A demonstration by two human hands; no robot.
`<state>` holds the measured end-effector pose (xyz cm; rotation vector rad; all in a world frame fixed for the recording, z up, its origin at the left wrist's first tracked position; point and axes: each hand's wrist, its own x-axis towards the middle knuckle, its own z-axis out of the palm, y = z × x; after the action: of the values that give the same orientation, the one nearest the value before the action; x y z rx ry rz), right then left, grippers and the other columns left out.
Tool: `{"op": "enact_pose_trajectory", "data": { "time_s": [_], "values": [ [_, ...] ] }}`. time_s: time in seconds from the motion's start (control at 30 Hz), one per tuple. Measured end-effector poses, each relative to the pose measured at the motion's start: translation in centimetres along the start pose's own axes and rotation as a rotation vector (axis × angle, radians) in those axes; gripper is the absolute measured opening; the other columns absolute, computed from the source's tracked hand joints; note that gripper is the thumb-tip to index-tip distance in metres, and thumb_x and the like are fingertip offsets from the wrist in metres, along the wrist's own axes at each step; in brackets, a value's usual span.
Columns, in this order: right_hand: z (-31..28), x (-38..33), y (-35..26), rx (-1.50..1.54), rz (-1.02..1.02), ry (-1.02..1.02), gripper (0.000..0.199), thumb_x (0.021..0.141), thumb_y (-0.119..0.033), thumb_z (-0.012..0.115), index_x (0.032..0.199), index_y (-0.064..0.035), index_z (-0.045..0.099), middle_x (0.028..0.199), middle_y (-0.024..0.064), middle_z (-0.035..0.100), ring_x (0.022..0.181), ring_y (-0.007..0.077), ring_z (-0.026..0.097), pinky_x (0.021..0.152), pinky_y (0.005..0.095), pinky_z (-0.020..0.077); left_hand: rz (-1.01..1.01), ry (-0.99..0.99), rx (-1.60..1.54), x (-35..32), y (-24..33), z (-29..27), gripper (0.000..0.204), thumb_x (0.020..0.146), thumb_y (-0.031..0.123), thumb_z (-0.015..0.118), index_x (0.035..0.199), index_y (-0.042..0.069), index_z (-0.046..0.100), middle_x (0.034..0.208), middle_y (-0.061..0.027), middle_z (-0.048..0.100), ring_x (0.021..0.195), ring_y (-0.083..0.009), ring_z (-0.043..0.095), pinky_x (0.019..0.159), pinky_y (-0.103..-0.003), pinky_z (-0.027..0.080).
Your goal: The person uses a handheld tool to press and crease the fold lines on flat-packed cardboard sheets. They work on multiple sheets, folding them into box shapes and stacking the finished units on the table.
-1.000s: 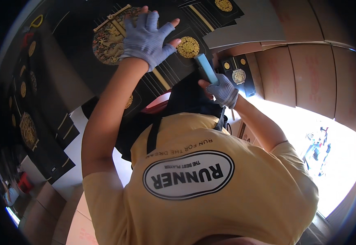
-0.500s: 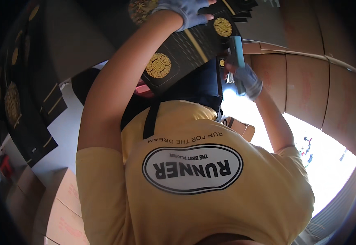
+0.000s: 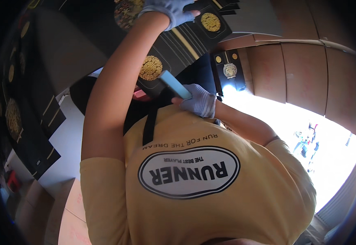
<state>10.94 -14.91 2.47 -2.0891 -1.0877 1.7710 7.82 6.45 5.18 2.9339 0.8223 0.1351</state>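
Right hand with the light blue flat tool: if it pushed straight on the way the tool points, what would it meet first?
Probably the black sheet with gold medallions: the blue tool in the right hand points up-left at its lower edge, though depth is unclear.

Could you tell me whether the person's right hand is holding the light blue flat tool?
Yes, the gloved right hand grips the light blue flat tool, whose free end lies against the black sheet with gold emblems.

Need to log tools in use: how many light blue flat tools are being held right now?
1: the light blue flat tool sits in the gloved right hand, against the black and gold sheet. The left hand holds no tool in view; its upper part is cropped.
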Motion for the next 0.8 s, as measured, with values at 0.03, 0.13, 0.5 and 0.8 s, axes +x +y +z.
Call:
{"op": "enact_pose_trajectory", "data": {
  "time_s": [0.03, 0.13, 0.5, 0.8],
  "values": [
    [-0.2, -0.1, -0.5, -0.041, 0.005, 0.017, 0.033, 0.081, -0.029, 0.064, 0.096, -0.0006, 0.060, 0.081, 0.0095, 0.062, 0.076, 0.0176, 0.058, 0.071, 0.0312, 0.0464, -0.006, -0.008, 0.002, 0.1, 0.0, -0.1, 0.056, 0.086, 0.058, 0.038, 0.136, 0.032, 0.039, 0.147, -0.0136, 0.023, 0.137, -0.0344, 0.016, 0.107, -0.057, 0.009],
    [0.0, 0.3, -0.2, -0.143, -0.003, 0.055, 0.033, 0.081, -0.028, 0.064, 0.098, -0.0004, 0.061, 0.081, 0.0109, 0.063, 0.076, 0.0179, 0.060, 0.072, 0.0316, 0.0471, 0.007, 0.028, -0.010, 0.2, 0.1, 0.1, 0.056, 0.086, 0.058, 0.038, 0.135, 0.032, 0.040, 0.147, -0.0137, 0.024, 0.136, -0.0346, 0.017, 0.108, -0.056, 0.010],
    [-0.4, 0.3, 3.8, 0.412, -0.154, -0.111, 0.033, 0.080, -0.024, 0.069, 0.100, 0.0000, 0.058, 0.074, 0.0035, 0.057, 0.069, 0.0082, 0.054, 0.062, 0.0250, 0.0449, -0.112, -0.020, 0.037, 0.0, 0.3, 0.4, 0.057, 0.086, 0.059, 0.036, 0.136, 0.033, 0.038, 0.148, -0.0129, 0.023, 0.137, -0.0338, 0.017, 0.108, -0.055, 0.011],
    [-1.8, -2.4, 3.6, 1.123, -0.468, 0.184, 0.047, 0.078, -0.020, 0.063, 0.119, -0.0021, 0.046, 0.106, 0.0122, 0.053, 0.087, 0.0220, 0.058, 0.078, 0.0339, 0.0463, -0.180, 0.153, 0.017, 0.1, 1.8, 2.0, 0.056, 0.085, 0.059, 0.040, 0.135, 0.034, 0.039, 0.144, -0.0144, 0.028, 0.133, -0.0346, 0.023, 0.105, -0.055, 0.016]
  ]
}}
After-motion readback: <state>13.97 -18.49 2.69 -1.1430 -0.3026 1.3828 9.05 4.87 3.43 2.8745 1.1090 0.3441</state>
